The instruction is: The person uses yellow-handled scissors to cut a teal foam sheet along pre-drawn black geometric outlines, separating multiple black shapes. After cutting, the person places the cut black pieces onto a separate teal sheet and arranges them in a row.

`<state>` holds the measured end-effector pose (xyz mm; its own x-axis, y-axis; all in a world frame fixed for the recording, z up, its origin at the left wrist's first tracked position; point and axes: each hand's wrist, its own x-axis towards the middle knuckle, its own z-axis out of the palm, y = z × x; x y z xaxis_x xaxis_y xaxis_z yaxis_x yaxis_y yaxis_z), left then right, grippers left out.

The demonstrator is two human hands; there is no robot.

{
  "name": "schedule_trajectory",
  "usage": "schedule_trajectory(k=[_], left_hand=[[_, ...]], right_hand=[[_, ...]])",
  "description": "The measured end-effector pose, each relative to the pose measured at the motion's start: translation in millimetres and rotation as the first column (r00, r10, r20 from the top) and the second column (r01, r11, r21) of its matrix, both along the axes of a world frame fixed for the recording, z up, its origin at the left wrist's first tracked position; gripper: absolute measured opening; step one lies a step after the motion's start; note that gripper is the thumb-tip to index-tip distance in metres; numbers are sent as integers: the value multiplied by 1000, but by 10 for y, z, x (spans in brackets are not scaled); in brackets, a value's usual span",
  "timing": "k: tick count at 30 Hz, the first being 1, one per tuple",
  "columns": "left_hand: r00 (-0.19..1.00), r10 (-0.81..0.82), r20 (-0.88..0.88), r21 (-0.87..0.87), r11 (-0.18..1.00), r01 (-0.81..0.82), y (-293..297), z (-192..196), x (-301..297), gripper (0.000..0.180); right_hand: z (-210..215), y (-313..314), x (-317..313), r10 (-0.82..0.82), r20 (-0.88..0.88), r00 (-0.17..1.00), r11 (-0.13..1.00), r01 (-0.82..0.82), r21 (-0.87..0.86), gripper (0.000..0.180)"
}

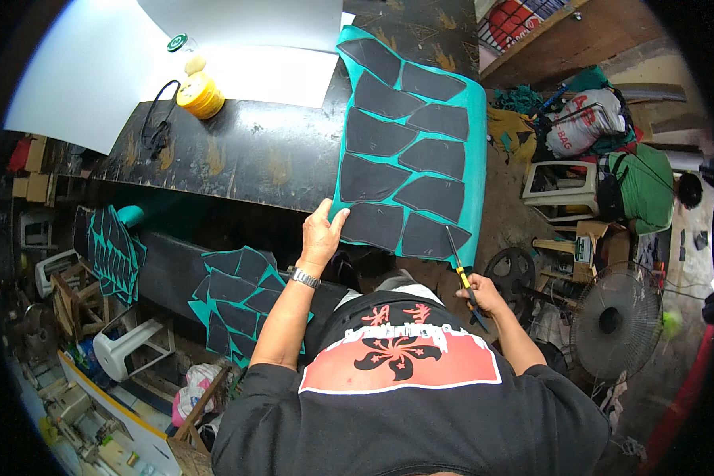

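A teal sheet (pixel 474 119) covered with several dark grey angular patches lies over the right end of a black worktable (pixel 246 151) and hangs off its near edge. My left hand (pixel 323 232) grips the sheet's lower left corner, thumb on top. My right hand (pixel 481 295) holds yellow-handled scissors (pixel 460 274) whose blades point up at the sheet's lower right edge.
A yellow spool (pixel 201 94), a green-lidded jar (pixel 179 44), a black cord (pixel 157 119) and white sheets (pixel 95 71) lie at the table's far left. More teal patched pieces (pixel 234 305) hang below the table. A fan (pixel 616 320), stools and bags crowd the floor at right.
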<state>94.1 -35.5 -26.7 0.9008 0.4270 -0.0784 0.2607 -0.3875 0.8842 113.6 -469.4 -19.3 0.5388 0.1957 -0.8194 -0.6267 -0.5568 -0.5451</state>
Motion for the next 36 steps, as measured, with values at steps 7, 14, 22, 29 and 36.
schedule_trajectory(k=[7,14,22,29,36], left_hand=[[982,32,-186,-41,998,-41,61,-193,-324,27],[963,104,-249,-145,979,-143,78,-235,-470,31],[786,25,-617,402,869,289,627,378,-207,41],[984,-180,0,708,695,127,1224,88,1357,49],[972,-17,-234,777,597,197,1378,-558,2018,60]], right_hand=[[797,149,660,373,-181,910,921,-339,190,26],[124,1181,1742,-319,632,707,943,167,289,21],[-587,1668,2926,-161,850,502,977,201,66,32],[-651,1682,2964,-330,768,548,939,272,209,32],[-543,1809,2885,-347,741,575,938,209,277,28]])
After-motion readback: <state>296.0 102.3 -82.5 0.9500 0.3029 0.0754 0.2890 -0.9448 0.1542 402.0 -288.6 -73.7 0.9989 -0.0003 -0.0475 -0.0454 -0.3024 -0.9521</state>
